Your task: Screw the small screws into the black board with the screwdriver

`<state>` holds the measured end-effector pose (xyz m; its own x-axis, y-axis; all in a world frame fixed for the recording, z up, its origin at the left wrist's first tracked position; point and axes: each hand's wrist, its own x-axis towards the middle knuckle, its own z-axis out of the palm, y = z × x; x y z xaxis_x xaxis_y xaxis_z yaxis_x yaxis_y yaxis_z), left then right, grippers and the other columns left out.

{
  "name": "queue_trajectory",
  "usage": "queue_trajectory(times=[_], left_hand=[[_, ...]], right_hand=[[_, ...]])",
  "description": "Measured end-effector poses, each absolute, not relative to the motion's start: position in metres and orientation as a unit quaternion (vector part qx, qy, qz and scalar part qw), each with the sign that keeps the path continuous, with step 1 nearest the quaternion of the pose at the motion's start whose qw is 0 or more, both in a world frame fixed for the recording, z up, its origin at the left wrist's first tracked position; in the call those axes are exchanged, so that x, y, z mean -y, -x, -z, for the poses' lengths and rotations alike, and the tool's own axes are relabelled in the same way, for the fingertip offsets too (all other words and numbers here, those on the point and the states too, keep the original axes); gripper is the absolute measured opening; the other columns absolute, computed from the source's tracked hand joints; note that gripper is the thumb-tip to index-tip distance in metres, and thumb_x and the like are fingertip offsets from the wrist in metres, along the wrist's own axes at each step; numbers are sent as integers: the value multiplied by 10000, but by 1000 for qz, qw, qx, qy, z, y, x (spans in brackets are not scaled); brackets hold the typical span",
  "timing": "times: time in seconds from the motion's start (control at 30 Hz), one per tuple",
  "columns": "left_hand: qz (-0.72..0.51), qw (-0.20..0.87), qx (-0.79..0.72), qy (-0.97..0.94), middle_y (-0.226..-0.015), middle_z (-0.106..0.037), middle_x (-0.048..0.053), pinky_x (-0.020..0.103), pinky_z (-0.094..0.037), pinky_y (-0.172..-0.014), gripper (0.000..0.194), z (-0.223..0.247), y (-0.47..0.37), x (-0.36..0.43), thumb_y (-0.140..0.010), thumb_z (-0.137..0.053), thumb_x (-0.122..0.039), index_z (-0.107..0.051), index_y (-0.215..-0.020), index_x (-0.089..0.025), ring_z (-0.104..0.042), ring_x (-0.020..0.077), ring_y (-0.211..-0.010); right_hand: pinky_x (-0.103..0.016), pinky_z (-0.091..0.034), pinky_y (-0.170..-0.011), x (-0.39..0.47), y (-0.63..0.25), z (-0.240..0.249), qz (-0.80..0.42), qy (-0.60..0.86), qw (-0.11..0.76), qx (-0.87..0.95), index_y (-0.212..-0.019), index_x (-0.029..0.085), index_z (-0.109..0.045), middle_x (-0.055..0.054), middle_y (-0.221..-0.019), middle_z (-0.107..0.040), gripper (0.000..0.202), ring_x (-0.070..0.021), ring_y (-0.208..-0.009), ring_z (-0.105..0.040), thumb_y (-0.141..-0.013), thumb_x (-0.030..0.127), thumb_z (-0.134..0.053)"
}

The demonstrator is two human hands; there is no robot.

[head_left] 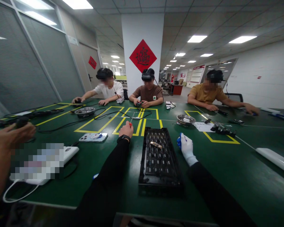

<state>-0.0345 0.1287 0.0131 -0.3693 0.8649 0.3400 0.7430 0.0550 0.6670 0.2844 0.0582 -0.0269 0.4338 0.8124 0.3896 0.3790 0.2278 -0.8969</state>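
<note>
On the green worktop (pixel 246 176) sits a black tray (pixel 161 182). I can't tell the grip of the gloved right hand (pixel 186 145); the left hand (pixel 125 130) is clamped on a red-handled tool (pixel 130 125). Work looks unfinished: a metal piece (pixel 156 145) lies across the tray, untouched.

Three people (pixel 112 90) (pixel 149 93) (pixel 204 94) sit along the far side, three headsets (pixel 104 73) (pixel 148 75) (pixel 215 76) on, and it's two metal bowls (pixel 84 112) (pixel 186 119), one black tray (pixel 161 181), one red-handled tool (pixel 130 125), one wristband (pixel 123 138), one red diamond (pixel 143 56) on the pillar (pixel 142 28)!
</note>
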Motion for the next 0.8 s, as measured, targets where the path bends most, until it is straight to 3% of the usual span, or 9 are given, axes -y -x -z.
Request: queue_trajectory(times=[0.1,0.2,0.37,0.47,0.6,0.7,0.8], left_hand=[[-470,143,-680,-545,-675,-518,45,298,-358,-675,196,-13,33,-125,-730,-535,-324,-451,-807,-165,-529,202,-762],[-507,224,-644,-528,-585,-468,-7,251,-380,-598,178,-12,23,-117,-716,-545,-313,-439,-760,-177,-520,145,-616],[-552,358,-559,-504,-511,-442,-52,218,-407,-460,182,-7,2,-92,-799,-378,-352,-419,-837,-179,-459,83,-395],[-574,404,-507,-499,-544,-495,-38,214,-438,-485,228,-12,-7,-76,-802,-365,-386,-431,-848,-172,-495,75,-425],[-614,502,-372,-483,-635,-606,38,228,-458,-574,306,-32,-27,-59,-804,-376,-456,-430,-811,-155,-567,104,-558],[-588,529,-350,-503,-736,-633,67,262,-464,-635,340,-44,-52,-46,-804,-371,-496,-429,-820,-161,-587,130,-646],[-564,523,-328,-548,-854,-621,64,261,-462,-682,320,-48,-71,-38,-796,-409,-492,-431,-861,-180,-589,130,-729]], right_hand=[[-222,-374,-446,-59,-283,27,-174,596,605,499,-575,151,-526,-26,-521,-552,514,-112,-453,-483,-754,600,-351],[-226,-378,-446,-58,-282,26,-189,592,597,507,-583,149,-534,-34,-538,-567,519,-113,-453,-486,-739,613,-362],[-230,-389,-444,-53,-280,23,-216,589,572,528,-626,138,-553,-53,-583,-577,507,-116,-473,-485,-740,599,-375],[-230,-406,-474,-46,-277,9,-205,582,578,534,-725,133,-574,-55,-639,-586,466,-123,-531,-503,-751,562,-396],[-219,-426,-510,-28,-253,-24,-252,503,570,598,-1063,177,-518,-61,-846,-610,440,-130,-648,-541,-785,494,-396],[-231,-444,-498,-14,-220,-43,-374,447,474,660,-1226,240,-383,-47,-920,-609,473,-130,-646,-567,-819,474,-324],[-288,-478,-665,-5,-195,-52,-321,471,442,693,-1276,239,-326,-53,-1004,-596,573,-158,-789,-586,-762,458,-457]])
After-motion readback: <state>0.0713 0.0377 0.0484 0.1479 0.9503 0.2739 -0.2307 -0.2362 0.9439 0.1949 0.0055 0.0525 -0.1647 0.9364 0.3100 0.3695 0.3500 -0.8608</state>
